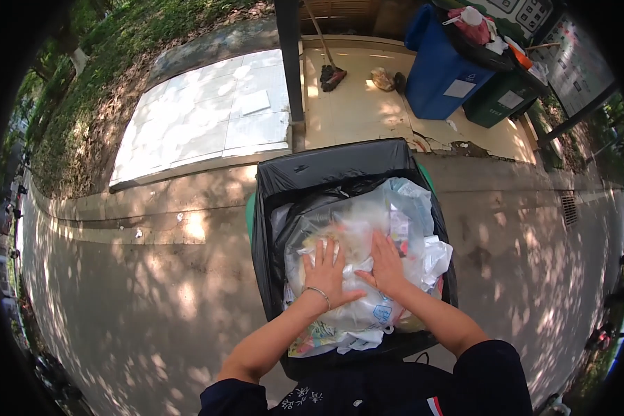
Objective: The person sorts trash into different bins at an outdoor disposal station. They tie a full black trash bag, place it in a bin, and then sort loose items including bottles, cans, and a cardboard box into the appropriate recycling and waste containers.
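Right in front of me stands a trash bin (329, 166) lined with a black bag, bits of its green body showing at the sides. Bagged rubbish (350, 229) in clear and white plastic fills it to the top. My left hand (324, 276) lies flat on the clear plastic with its fingers spread, a bracelet on the wrist. Beside it my right hand (387, 265) also rests on the bags, fingers stretched forward. Neither hand grips anything. A crumpled white plastic bag (435, 255) bulges at the right rim.
Beyond the bin, a raised white-tiled slab (208, 111) lies at the left of a dark post (289, 62). A mop (331, 75) leans at the back. Overfilled blue (440, 69) and green (503, 98) bins stand at the right. A drain grate (569, 209) is set in the pavement.
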### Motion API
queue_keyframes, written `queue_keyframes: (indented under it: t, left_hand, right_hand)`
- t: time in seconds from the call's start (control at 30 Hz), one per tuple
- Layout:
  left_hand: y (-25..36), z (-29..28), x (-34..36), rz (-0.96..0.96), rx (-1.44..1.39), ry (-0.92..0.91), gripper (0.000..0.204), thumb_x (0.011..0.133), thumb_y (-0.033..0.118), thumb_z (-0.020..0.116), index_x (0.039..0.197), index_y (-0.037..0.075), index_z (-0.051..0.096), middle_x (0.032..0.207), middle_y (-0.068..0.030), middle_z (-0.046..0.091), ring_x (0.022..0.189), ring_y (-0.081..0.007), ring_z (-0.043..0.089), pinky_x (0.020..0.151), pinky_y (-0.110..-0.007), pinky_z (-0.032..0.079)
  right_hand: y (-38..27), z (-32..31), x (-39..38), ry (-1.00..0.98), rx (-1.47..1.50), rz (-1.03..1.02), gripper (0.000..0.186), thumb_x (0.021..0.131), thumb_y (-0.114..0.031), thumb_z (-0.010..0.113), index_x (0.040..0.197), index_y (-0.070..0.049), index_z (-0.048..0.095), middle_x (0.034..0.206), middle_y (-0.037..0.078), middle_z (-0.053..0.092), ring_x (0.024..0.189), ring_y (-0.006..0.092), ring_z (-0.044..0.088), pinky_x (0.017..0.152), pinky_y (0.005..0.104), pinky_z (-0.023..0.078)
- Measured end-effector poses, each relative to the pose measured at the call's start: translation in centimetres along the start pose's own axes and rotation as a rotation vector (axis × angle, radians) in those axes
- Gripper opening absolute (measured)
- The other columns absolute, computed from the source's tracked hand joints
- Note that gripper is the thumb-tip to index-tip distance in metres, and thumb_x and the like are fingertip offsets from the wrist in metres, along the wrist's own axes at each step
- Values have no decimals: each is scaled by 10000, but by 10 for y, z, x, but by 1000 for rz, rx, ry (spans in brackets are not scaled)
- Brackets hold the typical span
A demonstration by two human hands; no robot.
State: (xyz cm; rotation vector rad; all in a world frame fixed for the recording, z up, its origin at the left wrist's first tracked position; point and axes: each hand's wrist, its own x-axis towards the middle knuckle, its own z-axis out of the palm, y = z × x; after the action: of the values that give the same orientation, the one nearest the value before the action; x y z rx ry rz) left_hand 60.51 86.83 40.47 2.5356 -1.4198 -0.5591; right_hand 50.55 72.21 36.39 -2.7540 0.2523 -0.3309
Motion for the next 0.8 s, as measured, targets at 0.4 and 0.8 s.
queue_keyframes:
  t: [0.4, 0.8]
  left_hand:
    - [-25, 15, 50, -243, 5, -76, 829, 636, 540, 554, 1247, 41, 299, 1365, -125, 130, 1262, -277, 115, 968, -513, 146]
    - [-11, -17, 20, -286, 2, 29, 889, 644, 568, 546, 1291, 67, 199, 1334, -166, 184, 1230, -364, 152, 956, -528, 168]
  right_hand:
    - [49, -51, 118, -433, 507, -79, 509, 735, -336, 564, 1104, -1, 461, 1045, 161, 525, 940, 294, 514, 807, 340, 403]
    - [190, -49, 208, -199, 454, 667, 702, 813, -534, 282, 1064, 95, 468, 1088, 272, 472, 1057, 371, 423, 892, 359, 305]
